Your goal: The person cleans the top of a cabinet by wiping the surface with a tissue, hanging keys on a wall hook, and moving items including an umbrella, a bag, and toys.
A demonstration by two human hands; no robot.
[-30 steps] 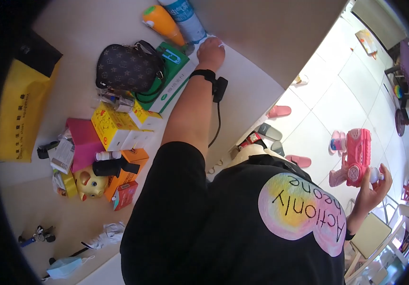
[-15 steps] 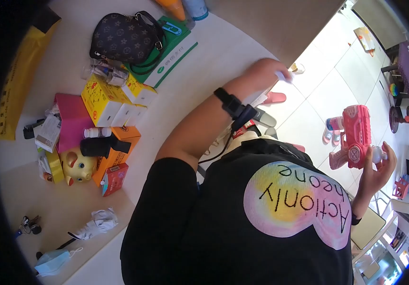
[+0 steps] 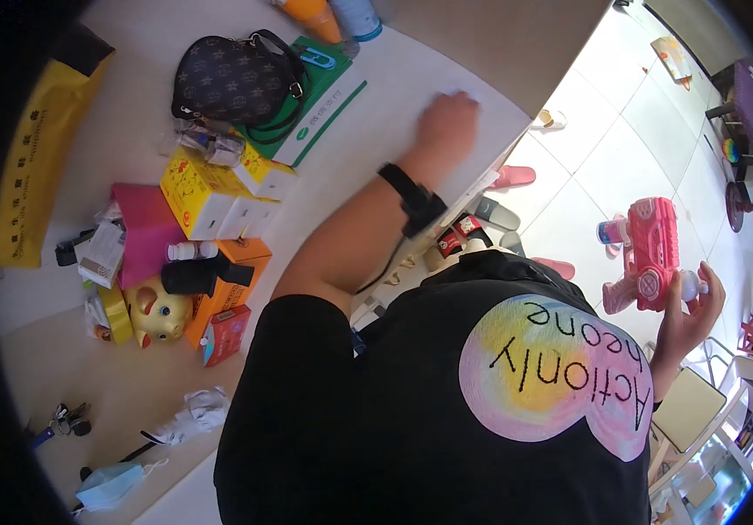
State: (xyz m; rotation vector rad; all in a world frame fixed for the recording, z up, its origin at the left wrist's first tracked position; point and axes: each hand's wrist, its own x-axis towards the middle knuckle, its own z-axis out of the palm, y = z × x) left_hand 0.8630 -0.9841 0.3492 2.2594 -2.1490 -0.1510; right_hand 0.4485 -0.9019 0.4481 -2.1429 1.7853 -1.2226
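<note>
My left hand point(image 3: 446, 127), with a black band on the wrist, is closed and rests on the white tabletop point(image 3: 394, 79) near its edge. Motion blurs its fingers, and a small whitish bit shows at the fingertips, too unclear to name. On the right, my right hand point(image 3: 691, 311) holds a pink toy gun point(image 3: 655, 249) in the air over the floor. Thumb and fingers pinch its pale round end. A small bottle with a blue part point(image 3: 611, 231) sticks out from the toy's side.
On the table are a dark patterned handbag point(image 3: 237, 83), a green sign point(image 3: 315, 114), yellow boxes point(image 3: 206, 192), a yellow pig figure point(image 3: 160, 319), an orange box point(image 3: 250, 262) and a face mask point(image 3: 110, 484). Slippers point(image 3: 512, 178) lie on the tiled floor; a chair point(image 3: 690, 409) stands at right.
My left hand has moved left from beyond the table edge onto the tabletop; the white piece at its fingers now hardly shows. The toy gun stays in my right hand, nearly still.
</note>
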